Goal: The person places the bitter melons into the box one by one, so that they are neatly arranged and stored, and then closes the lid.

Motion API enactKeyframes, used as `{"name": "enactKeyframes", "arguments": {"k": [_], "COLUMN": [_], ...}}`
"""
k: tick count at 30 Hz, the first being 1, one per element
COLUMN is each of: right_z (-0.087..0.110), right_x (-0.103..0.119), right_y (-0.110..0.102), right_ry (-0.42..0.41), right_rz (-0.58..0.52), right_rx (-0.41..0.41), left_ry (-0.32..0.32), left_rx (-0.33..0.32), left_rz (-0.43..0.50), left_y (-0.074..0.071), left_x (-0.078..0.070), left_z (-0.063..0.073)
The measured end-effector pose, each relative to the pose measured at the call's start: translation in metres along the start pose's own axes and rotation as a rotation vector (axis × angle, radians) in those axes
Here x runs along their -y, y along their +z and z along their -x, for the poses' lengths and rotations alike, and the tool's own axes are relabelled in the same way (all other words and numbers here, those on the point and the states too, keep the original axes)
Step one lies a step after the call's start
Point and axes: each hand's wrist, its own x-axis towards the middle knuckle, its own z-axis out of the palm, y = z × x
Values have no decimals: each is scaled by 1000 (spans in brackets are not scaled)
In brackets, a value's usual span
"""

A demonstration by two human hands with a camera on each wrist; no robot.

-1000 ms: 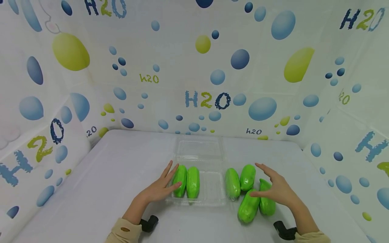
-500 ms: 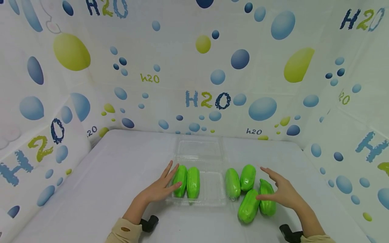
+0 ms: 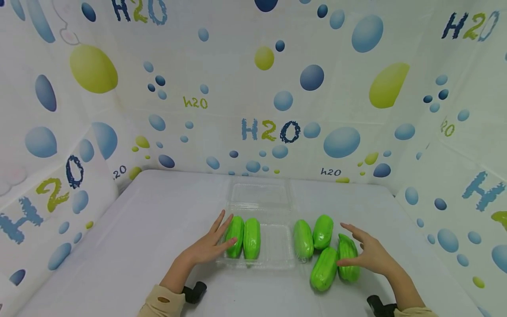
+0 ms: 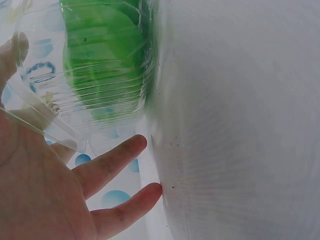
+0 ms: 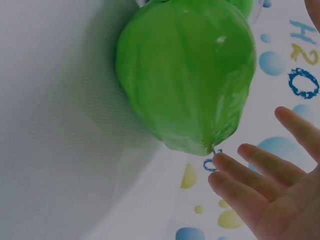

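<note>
A clear plastic container (image 3: 276, 244) stands with its lid (image 3: 259, 193) folded back. Two glossy, long green gourd-like vegetables lie side by side in its left part, the outer vegetable (image 3: 236, 226) and the inner vegetable (image 3: 251, 240). My left hand (image 3: 206, 249) is at the container's left wall, fingers spread and thumb overlapping the outer vegetable. Right of the container lie several more, among them a front vegetable (image 3: 322, 273) and a rightmost vegetable (image 3: 348, 274) with a pointed tip. My right hand (image 3: 374, 255) hovers at the rightmost one, fingers spread, holding nothing; its thumb overlaps that vegetable.
Two further green vegetables, a near-container vegetable (image 3: 303, 240) and a back vegetable (image 3: 322, 232), lie beside the container's right wall. The table (image 3: 166, 211) has a white cover. A bubble-printed curtain (image 3: 222, 79) surrounds it on three sides.
My right hand has drawn back to the right and slightly toward me, its thumb moving from the front vegetable to the rightmost one. The left hand and the vegetables have stayed put.
</note>
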Motion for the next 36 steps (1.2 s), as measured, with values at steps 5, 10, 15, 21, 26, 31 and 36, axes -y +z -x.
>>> {"name": "enactKeyframes", "arguments": {"k": [5,10,15,21,26,31,36], "right_z": [0,1,2,3,4,5,6], "right_x": [-3,-4,-6,-8,-11,-13,-14], "right_y": [0,-1,1,3,5,7,8], "right_ry": [7,12,43,68,98,100,109], "right_rz": [9,15,-10,-24,-30,-47,-75], "right_rx": [21,52,91,107,128,139,157], "left_ry": [-2,-4,-4,-4,-4,0,3], "left_rx": [-6,-10,-9,-5,-4,-4,-2], "left_rz": [-3,-12,-6,-1,-3,-1,-2], "left_y": [0,0,0,0,0,-1,0], "left_x": [-1,0,0,0,0,-1,0], "left_z": [0,0,0,0,0,0,0]}}
